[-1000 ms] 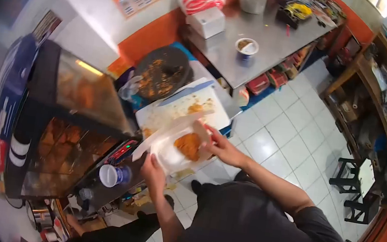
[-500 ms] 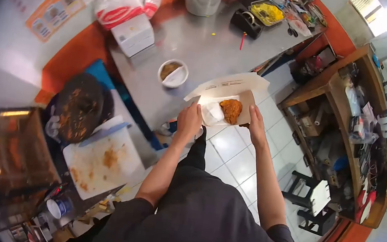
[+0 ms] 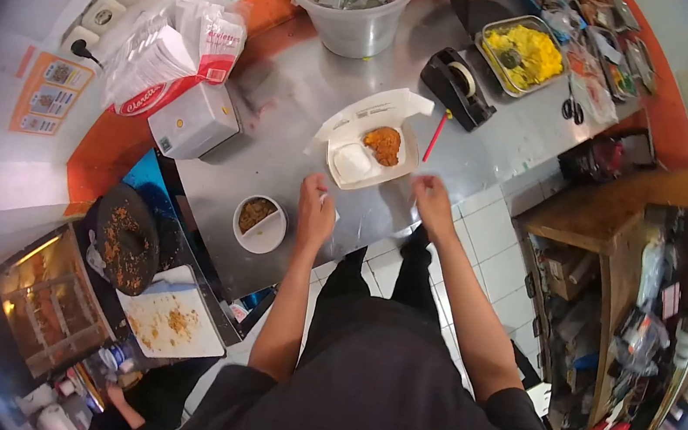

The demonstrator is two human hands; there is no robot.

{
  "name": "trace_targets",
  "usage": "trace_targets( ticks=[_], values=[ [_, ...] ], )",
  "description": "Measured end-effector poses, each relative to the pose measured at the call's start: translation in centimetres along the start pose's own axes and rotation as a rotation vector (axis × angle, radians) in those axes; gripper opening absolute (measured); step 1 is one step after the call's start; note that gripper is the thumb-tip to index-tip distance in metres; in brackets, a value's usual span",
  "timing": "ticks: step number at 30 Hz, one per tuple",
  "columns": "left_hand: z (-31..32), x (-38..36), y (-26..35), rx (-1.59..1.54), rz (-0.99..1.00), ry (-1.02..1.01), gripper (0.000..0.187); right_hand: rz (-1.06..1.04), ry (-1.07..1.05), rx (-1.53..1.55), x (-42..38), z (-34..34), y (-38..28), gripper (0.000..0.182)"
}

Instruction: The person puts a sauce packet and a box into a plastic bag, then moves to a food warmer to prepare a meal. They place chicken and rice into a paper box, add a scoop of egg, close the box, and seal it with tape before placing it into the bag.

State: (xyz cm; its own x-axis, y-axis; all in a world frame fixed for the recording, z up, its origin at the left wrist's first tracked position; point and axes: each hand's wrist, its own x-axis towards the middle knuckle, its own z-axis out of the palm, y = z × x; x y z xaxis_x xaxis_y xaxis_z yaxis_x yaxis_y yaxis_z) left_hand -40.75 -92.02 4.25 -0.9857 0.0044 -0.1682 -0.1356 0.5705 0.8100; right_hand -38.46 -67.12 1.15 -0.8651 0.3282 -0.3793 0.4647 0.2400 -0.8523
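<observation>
On the steel table stands an open paper food box (image 3: 369,181) with its lid flap tilted back. Inside it are a piece of fried chicken (image 3: 383,145) and a white wrapped bundle (image 3: 351,159). Just off the box's near left corner, my left hand (image 3: 315,211) has loosely bent fingers, with a small white patch beside it that I cannot make out. At the near right corner, my right hand (image 3: 433,204) is loosely open, apart from the box. A white paper bowl (image 3: 260,224) of brown food with a white divider or half lid stands left of my left hand.
A tape dispenser (image 3: 458,90), a red pen (image 3: 436,137) and a tray of yellow food (image 3: 522,57) lie right of the box. Behind it stands a plastic bucket (image 3: 350,18). A white carton (image 3: 193,121) is at left. Another person's hand (image 3: 125,409) shows at lower left.
The food box has gone from between my hands onto the table, and both hands have let go of it. My view has shifted closer to the table.
</observation>
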Motion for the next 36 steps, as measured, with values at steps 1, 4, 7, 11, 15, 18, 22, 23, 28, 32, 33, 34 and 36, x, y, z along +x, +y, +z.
trace_targets(
  ticks=[1, 4, 7, 11, 15, 18, 22, 23, 28, 32, 33, 34, 36],
  values=[
    [0.7, -0.3, 0.8, 0.021, -0.021, 0.009, 0.033, 0.239, -0.374, 0.153, -2.6, -1.9, -4.3, 0.055],
    [5.2, -3.1, 3.8, -0.932, 0.01, -0.054, 0.048, 0.385, -0.697, 0.364, -4.0, -3.3, -5.6, 0.063],
    [9.7, -3.8, 5.5, -0.871, 0.038, -0.129, 0.035, 0.126, -0.577, 0.253, -1.2, -5.9, -4.5, 0.057],
    [10.5, -1.5, 10.5, 0.087, 0.108, -0.001, 0.026, -0.103, -0.39, -0.117, 4.0, -7.1, 3.4, 0.047],
    [10.7, 1.8, 9.1, 0.615, 0.26, -0.06, 0.032, -0.334, -0.516, -0.188, 5.8, -5.6, 6.2, 0.028],
    [9.9, 3.3, 9.1, 0.516, 0.289, -0.04, 0.036, -0.578, -0.436, -0.171, 7.0, -2.7, 5.4, 0.035],
    [9.4, 4.4, 9.2, 0.491, 0.354, -0.087, 0.039, -0.601, -0.516, -0.472, 9.3, -2.0, 1.2, 0.059],
    [9.1, 4.7, 9.1, 0.482, 0.307, -0.142, 0.039, -0.508, -0.682, -0.688, 9.2, -2.9, -0.8, 0.067],
    [4.5, 8.1, 17.1, 0.368, 0.222, -0.29, 0.02, -0.473, -0.876, -0.849, 9.4, -7.9, -5.9, 0.072],
    [0.2, 19.0, 24.3, 0.146, 0.503, 0.07, 0.012, -0.637, -0.712, -0.528, 9.5, -11.1, -3.2, 0.045],
    [-0.1, 23.7, 24.3, 0.149, 0.635, 0.178, 0.012, -0.638, -0.72, -0.522, 9.9, -12.1, -3.2, 0.045],
    [-0.4, 27.2, 25.4, 0.145, 0.483, 0.164, 0.014, -0.566, -0.696, -0.442, 10.2, -13.2, -3.2, 0.041],
    [-0.3, 36.2, 22.3, 0.403, 0.395, 0.045, 0.03, -0.469, -0.686, -0.37, 10.2, -15.3, -3.7, 0.038]
  ],
)
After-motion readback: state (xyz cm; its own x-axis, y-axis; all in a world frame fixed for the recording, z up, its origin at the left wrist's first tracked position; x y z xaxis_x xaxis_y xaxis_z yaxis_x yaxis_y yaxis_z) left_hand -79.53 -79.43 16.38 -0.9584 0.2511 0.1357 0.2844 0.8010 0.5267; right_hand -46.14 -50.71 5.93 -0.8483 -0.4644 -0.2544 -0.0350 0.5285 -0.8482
